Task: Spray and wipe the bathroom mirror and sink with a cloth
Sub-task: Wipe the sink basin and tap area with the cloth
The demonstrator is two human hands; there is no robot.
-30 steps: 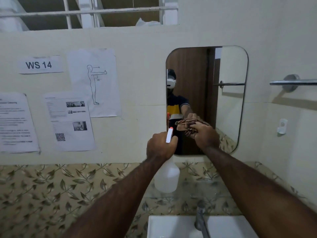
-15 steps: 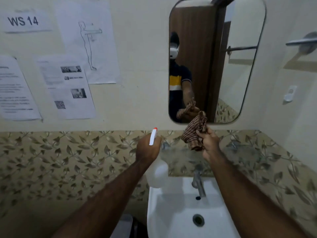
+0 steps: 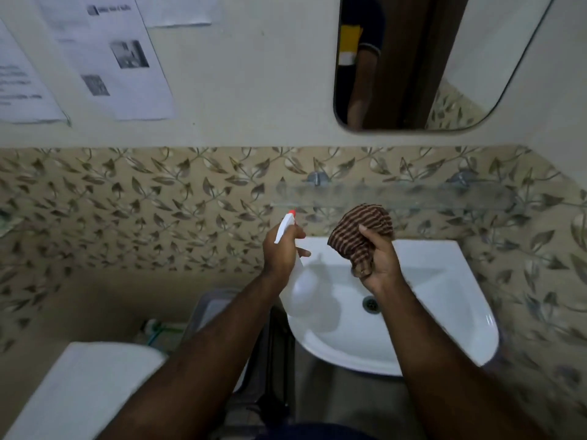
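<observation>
Mirror [image 3: 413,61] is running off the top edge, w/ only its lower part showing. Sink [image 3: 444,328] is sitting below, its tap hidden behind the hands. Left hand [image 3: 281,252] is clamping the spray bottle [image 3: 305,290] over the basin's left side. Right hand [image 3: 378,262] is gripping the bunched striped cloth [image 3: 359,230] above the basin; the blur is making the fingers hard to read.

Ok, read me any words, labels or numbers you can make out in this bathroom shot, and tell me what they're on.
No text can be read.
White paper sheets taped to the cream wall: printed lines and small photos, too blurred to read.
Leftmost white sheet: lines of text, blurred.
White plastic spray bottle with red nozzle tip: no label visible.
Brown striped cloth and white ceramic sink: no markings.
</observation>
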